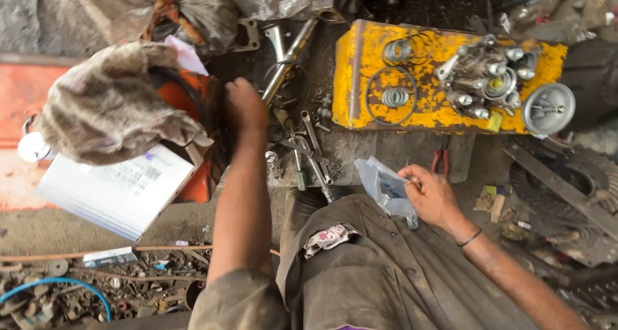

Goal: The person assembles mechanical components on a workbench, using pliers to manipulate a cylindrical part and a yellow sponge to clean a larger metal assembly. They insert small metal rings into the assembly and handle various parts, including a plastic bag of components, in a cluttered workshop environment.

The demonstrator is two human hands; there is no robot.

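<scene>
One plastic bag point(385, 189) in right hand point(432, 195)

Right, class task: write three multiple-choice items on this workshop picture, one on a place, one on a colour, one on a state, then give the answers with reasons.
1. Where do the coiled springs lie?
A. on the yellow block
B. on the white box
C. in the plastic bag

2. What colour are the handles of the pliers?
A. blue
B. red
C. green

3. What is the right hand doing?
A. resting empty on the knee
B. gripping a spanner
C. holding a clear plastic bag

Answers:
1 A, the springs sit on the top of the yellow block.
2 B, red handles show just below the block.
3 C, its fingers pinch the clear plastic bag, while the left hand reaches towards the metal tools.
</scene>
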